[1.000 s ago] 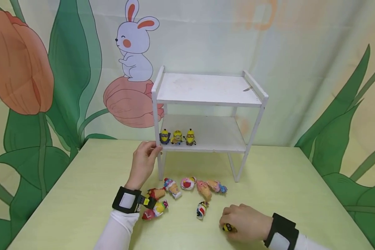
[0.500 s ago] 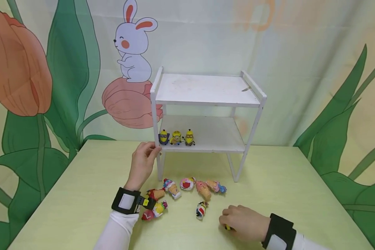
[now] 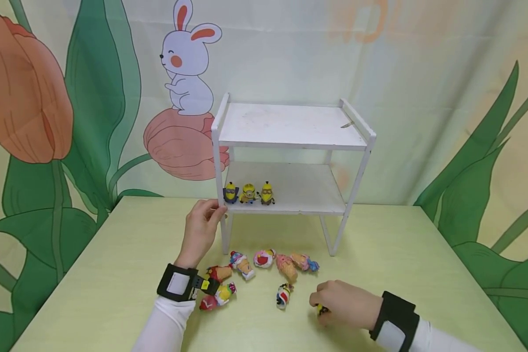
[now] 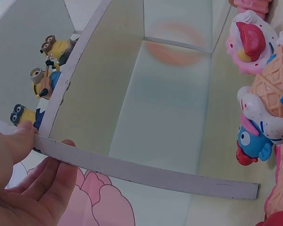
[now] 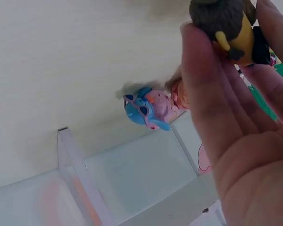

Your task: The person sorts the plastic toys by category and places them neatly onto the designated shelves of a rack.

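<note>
My left hand (image 3: pixel 200 230) grips the front left post of a small white two-tier shelf (image 3: pixel 295 124); in the left wrist view its thumb and fingers (image 4: pixel 52 188) lie on either side of the bar. Low over the front right of the table, my right hand (image 3: pixel 349 305) holds a Minion figurine (image 5: pixel 240 28) between thumb and fingers. This figurine has a yellow body with a dark brown, furry-looking part, and the hand mostly covers it in the head view. On the lower tier, three Minion figurines (image 3: pixel 248 194) stand in a row at the left end.
Several ice-cream-shaped toy figurines (image 3: pixel 243 265) lie on the table in front of the shelf. One with a red and white front (image 3: pixel 283 296) lies nearest my right hand. Under my left wrist lie a yellow and pink one (image 3: pixel 218 297) and a red-topped cone (image 3: pixel 220 273).
My right hand has shifted slightly up and away from the table's near side with the Minion figurine, after its fingers adjusted around it. My left hand keeps its place on the post.
</note>
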Tool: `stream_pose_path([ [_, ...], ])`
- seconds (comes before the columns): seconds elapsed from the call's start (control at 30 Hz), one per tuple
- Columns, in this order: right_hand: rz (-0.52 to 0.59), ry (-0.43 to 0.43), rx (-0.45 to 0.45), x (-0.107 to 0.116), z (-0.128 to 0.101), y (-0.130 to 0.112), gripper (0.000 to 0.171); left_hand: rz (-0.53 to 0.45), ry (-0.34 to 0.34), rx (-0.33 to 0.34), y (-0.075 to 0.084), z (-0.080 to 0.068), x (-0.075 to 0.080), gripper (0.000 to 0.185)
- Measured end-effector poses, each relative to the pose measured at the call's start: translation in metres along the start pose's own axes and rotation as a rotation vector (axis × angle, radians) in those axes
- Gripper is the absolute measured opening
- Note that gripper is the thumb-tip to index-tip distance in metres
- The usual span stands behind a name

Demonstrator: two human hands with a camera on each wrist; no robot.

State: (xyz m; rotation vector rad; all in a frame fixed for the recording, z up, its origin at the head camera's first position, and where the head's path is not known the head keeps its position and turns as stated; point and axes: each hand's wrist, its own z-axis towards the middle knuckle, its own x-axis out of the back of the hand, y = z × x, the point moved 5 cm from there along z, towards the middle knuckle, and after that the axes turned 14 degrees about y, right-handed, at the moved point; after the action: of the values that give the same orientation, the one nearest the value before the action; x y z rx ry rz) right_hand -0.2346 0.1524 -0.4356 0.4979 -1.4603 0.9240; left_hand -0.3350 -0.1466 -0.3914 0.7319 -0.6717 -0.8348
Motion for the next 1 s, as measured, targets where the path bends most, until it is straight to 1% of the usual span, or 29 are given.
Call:
stream_pose_path([
  [0.2, 0.019, 0.029, -0.005, 0.012, 0.006, -0.001, 0.015, -0.002, -0.002, -0.001, 0.000, 0.000, 0.000, 0.021],
  [0.37, 0.019, 0.107, 0.025, 0.030, 0.011, -0.005, 0.014, -0.003, -0.002, 0.000, 0.000, 0.000, 0.000, 0.021],
  [0.47, 0.015, 0.169, 0.023, 0.044, 0.014, -0.005, 0.016, -0.003, -0.002, -0.001, 0.000, 0.000, 0.000, 0.021],
  [0.67, 0.045, 0.290, -0.028, 0.071, 0.023, -0.001, 0.030, -0.004, -0.005, -0.006, 0.000, 0.000, 0.000, 0.022],
  [0.83, 0.034, 0.405, -0.034, 0.091, 0.031, 0.006, 0.031, -0.008, -0.008, 0.000, 0.000, 0.000, -0.001, 0.022],
  [1.0, 0.053, 0.538, -0.058, 0.113, 0.038, 0.011, 0.029, -0.005, -0.006, 0.003, 0.000, 0.001, -0.001, 0.022],
])
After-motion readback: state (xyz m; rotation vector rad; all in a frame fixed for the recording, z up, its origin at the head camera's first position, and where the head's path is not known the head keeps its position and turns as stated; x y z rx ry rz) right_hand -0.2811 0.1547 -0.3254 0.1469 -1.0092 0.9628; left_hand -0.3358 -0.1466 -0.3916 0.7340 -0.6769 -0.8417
